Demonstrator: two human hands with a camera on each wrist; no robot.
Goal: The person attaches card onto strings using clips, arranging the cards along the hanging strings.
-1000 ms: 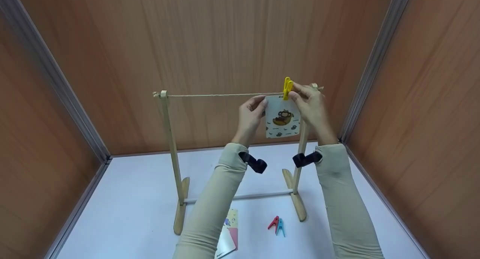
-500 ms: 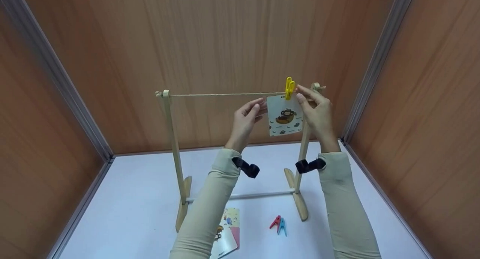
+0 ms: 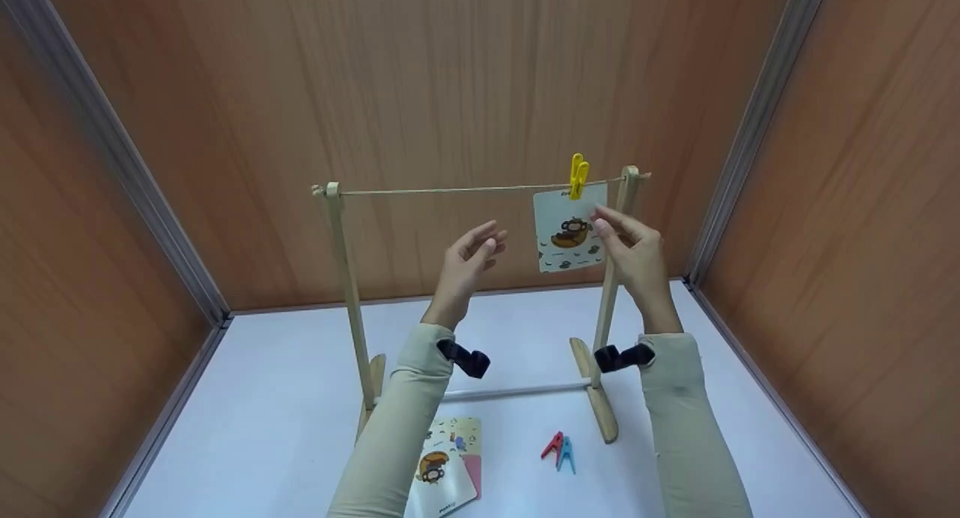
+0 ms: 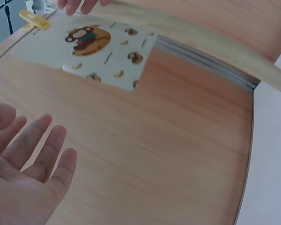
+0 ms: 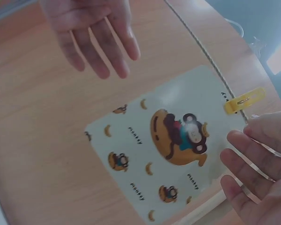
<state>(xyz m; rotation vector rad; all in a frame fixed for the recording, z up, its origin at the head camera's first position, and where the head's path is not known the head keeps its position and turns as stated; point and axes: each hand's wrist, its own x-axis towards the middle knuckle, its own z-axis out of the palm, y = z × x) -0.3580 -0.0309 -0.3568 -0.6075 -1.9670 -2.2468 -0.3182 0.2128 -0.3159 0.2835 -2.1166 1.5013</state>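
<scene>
A white card with a monkey-and-banana print [image 3: 555, 210] hangs from the string [image 3: 450, 191], fixed at its top edge by a yellow clothespin [image 3: 578, 179]. My right hand [image 3: 637, 259] is at the card's right edge, below the clothespin. In the right wrist view its fingers [image 5: 246, 164] are spread and loosely bent, and I cannot tell if they touch the card. My left hand [image 3: 461, 270] hovers left of the card with loose fingers, holding nothing. The left wrist view shows its palm [image 4: 18, 197] apart from the card.
The string runs between two wooden posts [image 3: 347, 293] on feet [image 3: 600, 413], joined low down by a white bar [image 3: 517, 391]. On the white table [image 3: 277, 398] lie a red clothespin [image 3: 553, 444], a blue clothespin [image 3: 566, 454] and overlapping printed cards [image 3: 450, 480]. Wooden panels surround the table.
My left hand has let go of the card and moved left and down. My right hand has left the clothespin and lowered along the card's edge. The card stays hanging.
</scene>
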